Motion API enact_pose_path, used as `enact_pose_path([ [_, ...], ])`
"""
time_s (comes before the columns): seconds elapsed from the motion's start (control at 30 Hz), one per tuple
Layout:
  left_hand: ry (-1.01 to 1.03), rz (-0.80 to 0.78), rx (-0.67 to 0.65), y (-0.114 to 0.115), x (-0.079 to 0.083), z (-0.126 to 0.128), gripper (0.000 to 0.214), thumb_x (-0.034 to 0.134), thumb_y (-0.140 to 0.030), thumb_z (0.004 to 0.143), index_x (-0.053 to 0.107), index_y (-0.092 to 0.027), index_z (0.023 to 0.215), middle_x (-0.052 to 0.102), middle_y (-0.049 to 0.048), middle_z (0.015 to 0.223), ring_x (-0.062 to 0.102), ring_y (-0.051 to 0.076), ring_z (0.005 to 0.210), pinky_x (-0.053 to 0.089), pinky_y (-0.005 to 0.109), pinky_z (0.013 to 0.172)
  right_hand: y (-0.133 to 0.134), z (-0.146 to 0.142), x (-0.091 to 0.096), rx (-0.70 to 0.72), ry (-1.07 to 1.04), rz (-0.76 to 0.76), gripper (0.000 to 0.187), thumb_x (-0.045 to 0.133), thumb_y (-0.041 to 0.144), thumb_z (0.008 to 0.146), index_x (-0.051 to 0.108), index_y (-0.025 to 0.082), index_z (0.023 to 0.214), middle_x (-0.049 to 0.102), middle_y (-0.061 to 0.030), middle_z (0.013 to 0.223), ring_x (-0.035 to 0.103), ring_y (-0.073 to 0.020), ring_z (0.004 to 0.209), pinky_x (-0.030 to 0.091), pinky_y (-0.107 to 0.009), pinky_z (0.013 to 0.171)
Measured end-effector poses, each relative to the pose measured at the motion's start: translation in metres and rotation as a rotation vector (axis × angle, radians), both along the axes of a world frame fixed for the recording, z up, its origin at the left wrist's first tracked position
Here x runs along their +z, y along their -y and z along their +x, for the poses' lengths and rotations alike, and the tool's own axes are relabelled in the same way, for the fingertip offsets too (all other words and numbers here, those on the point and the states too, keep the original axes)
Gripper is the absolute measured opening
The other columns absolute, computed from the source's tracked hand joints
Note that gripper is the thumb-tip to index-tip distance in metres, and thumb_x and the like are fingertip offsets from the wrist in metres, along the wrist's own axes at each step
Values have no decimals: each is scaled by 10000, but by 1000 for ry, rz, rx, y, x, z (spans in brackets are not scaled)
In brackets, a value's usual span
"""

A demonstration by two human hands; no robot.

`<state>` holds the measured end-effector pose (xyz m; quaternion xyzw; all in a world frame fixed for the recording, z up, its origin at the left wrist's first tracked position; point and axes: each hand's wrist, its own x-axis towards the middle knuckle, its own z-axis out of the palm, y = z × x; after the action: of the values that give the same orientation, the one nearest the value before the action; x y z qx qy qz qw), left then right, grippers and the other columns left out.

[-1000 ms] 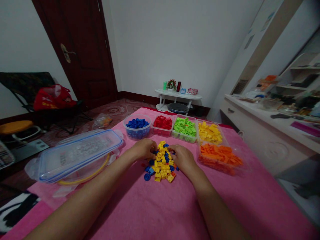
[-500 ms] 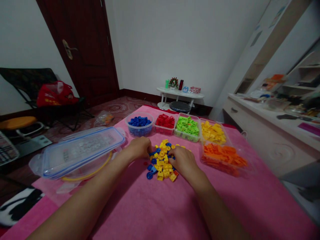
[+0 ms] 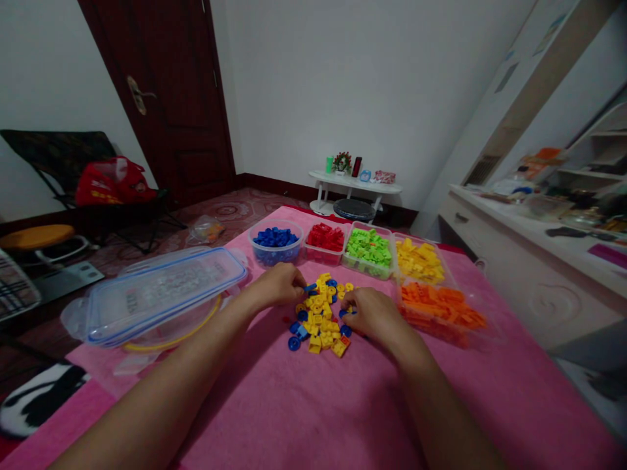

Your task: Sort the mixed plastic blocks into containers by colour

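A loose pile of yellow and blue building blocks (image 3: 321, 316), with small wheels among them, lies on the pink cloth. At its far left edge my left hand (image 3: 280, 285) is closed, a blue block (image 3: 309, 288) between thumb and fingertips. On the pile's right side my right hand (image 3: 369, 311) has its fingers curled down over small blue and yellow pieces; what it grips is partly hidden. A blue wheel (image 3: 294, 343) rests at the near left of the pile.
Behind the pile stand tubs of blue (image 3: 275, 245), red (image 3: 324, 241), green (image 3: 368, 251) and yellow (image 3: 418, 260) blocks. A box of orange blocks (image 3: 441, 305) is at the right. Stacked clear lids (image 3: 166, 297) lie at the left, beside my left forearm.
My left hand has lifted slightly up and back with a blue block now showing at its fingertips. My right hand has shifted right, uncovering more of the pile.
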<state>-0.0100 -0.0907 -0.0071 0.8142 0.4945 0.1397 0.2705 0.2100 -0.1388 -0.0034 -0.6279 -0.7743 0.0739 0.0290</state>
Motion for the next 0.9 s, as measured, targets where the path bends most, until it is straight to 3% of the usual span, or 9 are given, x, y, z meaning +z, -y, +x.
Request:
enact_pose_path([
  [0.1,327,-171,99,-4,-9,9,227,547,-159,690,725,-122,825,642,21,622,518,107,534,348,188,493,0,6,6,-42,-38,22,248,606,198,693,737,276,890,725,-30,929,654,-207,844,396,-267,646],
  [0.27,913,-731,172,8,-10,30,244,542,-162,741,645,-121,958,653,51,754,556,81,537,430,161,496,0,10,18,-27,-256,228,237,612,240,730,729,255,936,717,-30,872,637,-189,795,410,-263,647],
  [0.43,1148,-1109,179,21,-6,43,209,450,-254,852,576,-120,952,660,92,804,667,147,631,544,225,567,6,-3,30,49,-495,412,230,605,230,763,710,243,968,697,-23,918,612,-171,830,431,-267,722],
  [0.57,1230,-1223,112,23,-13,47,306,433,-381,892,544,-115,996,669,118,799,698,205,677,566,264,575,11,-15,30,86,-496,382,216,618,222,760,706,227,958,673,-29,884,599,-171,816,434,-274,734],
  [0.7,1282,-1235,77,23,-19,49,302,475,-336,889,531,-112,1084,682,115,799,698,198,653,573,270,590,11,-19,26,53,-465,358,194,614,217,768,704,209,939,659,-42,885,591,-175,837,429,-284,761],
  [0.9,1375,-1210,73,26,-17,52,324,506,-348,887,545,-94,1084,677,109,852,692,197,705,587,324,640,10,-21,27,173,-604,309,232,651,227,765,676,203,994,650,-29,893,576,-146,816,422,-247,730],
])
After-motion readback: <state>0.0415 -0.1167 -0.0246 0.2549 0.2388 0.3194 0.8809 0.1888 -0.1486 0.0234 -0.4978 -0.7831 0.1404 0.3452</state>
